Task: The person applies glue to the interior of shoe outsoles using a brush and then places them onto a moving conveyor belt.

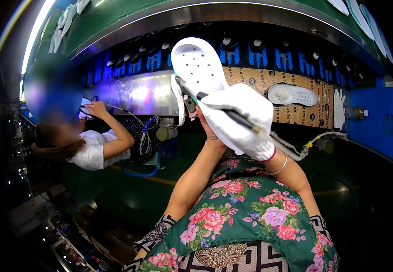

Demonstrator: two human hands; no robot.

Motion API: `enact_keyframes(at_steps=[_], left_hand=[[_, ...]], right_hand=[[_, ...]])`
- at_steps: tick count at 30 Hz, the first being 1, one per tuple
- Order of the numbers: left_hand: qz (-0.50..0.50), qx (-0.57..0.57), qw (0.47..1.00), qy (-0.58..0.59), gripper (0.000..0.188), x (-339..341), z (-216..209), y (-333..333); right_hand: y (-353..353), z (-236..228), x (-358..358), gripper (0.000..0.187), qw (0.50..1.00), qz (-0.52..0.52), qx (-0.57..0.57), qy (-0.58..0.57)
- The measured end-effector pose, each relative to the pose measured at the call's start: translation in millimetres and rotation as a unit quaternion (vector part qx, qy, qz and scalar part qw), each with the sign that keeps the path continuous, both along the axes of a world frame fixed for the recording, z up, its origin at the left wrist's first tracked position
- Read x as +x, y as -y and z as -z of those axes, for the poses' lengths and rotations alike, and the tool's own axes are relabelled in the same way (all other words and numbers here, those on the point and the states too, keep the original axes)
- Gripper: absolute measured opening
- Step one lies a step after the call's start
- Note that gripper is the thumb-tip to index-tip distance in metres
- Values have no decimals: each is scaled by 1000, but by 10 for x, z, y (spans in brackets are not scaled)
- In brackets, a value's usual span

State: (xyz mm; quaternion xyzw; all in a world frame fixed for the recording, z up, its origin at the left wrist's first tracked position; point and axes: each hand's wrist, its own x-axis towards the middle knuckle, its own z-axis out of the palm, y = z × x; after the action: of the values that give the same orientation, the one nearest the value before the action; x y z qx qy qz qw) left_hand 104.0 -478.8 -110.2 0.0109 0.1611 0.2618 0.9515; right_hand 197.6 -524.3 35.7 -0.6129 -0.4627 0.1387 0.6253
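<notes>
To work well here, the person should be keeping the white shoe firm in the bare left hand while guiding the black pen-like tool with light, even strokes; a loose wrist would probably be letting the tip skid. The hose, trailing at the near side of the cardboard sheet, should be hanging slack so that it is not tugging.

The right hand, in a white knit glove, is pinching the tool between curled fingers. The left hand is gripping the shoe from beneath; most of its fingers are hiding behind it, so whether they are spreading or pressing together cannot be told. The tool's dark tip is lying by the shoe's side edge; contact cannot be told.

The shoe is being held up at the left end of the cardboard sheet, its rounded, perforated toe pointing away from the person. It is looking plain white and smooth, with a thin turquoise line showing along the edge; the gloved hand is covering its middle.
</notes>
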Motion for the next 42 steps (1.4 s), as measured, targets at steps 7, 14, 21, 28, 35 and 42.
enact_keyframes(at_steps=[7,14,21,28,35,42], left_hand=[[15,11,999,40,103,73,-133,-65],[1,1,996,86,103,82,-237,-143],[-48,64,997,5,105,100,-269,-228],[22,87,988,129,106,83,-249,-387],[76,120,972,188,102,60,-62,-569],[21,69,989,128,103,21,-319,-591]], right_hand=[[64,76,96,25,998,23,-42,39],[192,455,-30,32,991,-12,-75,112],[209,359,85,28,996,-70,-31,-44],[173,233,109,31,988,-141,-10,57],[224,480,-19,36,964,-102,-47,241],[173,309,243,25,966,-159,-62,192]])
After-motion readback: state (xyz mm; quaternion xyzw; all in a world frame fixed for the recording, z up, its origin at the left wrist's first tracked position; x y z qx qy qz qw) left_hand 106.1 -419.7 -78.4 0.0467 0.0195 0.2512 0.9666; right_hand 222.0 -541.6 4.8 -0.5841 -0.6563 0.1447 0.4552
